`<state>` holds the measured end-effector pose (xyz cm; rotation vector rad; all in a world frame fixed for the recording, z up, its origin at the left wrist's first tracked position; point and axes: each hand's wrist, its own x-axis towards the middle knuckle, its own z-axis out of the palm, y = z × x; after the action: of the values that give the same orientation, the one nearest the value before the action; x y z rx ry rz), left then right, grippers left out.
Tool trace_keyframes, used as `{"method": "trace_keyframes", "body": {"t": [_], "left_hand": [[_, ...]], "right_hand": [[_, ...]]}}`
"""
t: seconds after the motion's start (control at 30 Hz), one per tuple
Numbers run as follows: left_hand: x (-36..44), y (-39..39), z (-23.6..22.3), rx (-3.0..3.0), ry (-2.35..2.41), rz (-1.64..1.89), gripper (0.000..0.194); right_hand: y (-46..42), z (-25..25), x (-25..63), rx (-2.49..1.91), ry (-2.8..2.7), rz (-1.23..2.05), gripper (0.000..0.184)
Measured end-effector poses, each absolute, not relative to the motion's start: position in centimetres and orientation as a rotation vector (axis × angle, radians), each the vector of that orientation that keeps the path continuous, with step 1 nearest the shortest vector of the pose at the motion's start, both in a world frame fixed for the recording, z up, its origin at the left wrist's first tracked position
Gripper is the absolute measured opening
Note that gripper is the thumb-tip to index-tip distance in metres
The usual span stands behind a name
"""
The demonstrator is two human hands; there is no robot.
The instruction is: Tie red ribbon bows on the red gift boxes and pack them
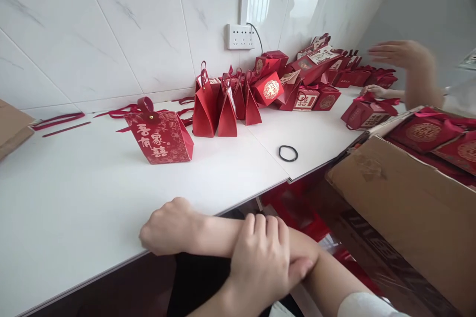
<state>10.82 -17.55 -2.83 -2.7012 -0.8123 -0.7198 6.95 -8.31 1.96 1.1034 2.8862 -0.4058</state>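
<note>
My right hand [171, 228], curled into a loose fist, is at the table's front edge, with nothing visible in it. My left hand [260, 252] wraps around my right forearm [219, 235], its thumb on the near side. Beyond my fist, a red gift box [159, 138] with white lettering and a ribbon handle stands on the white table [92, 208]. Several slim red gift bags [204, 114] with looped handles stand to its right, near the wall.
Red gift boxes [271, 89] pile along the tiled wall. A black hair tie [288, 153] lies on the table. At right, a cardboard box [405, 208] holds red boxes, and another person's hand [405, 54] moves above the table. Ribbons [59, 120] lie at far left.
</note>
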Motion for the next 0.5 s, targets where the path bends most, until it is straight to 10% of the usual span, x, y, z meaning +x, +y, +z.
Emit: {"method": "trace_keyframes", "body": {"t": [0.23, 0.5], "left_hand": [[14.1, -23.6, -7.6, -3.091, -0.665, -0.6, 0.038], [13.1, -25.3, -11.0, -3.389, 0.011, -0.496, 0.053]], "right_hand": [[-14.3, -3.4, 6.4, 0.862, 2.942, -0.616, 0.033], [-18.4, -12.0, 13.2, 1.357, 3.312, -0.423, 0.039]]}}
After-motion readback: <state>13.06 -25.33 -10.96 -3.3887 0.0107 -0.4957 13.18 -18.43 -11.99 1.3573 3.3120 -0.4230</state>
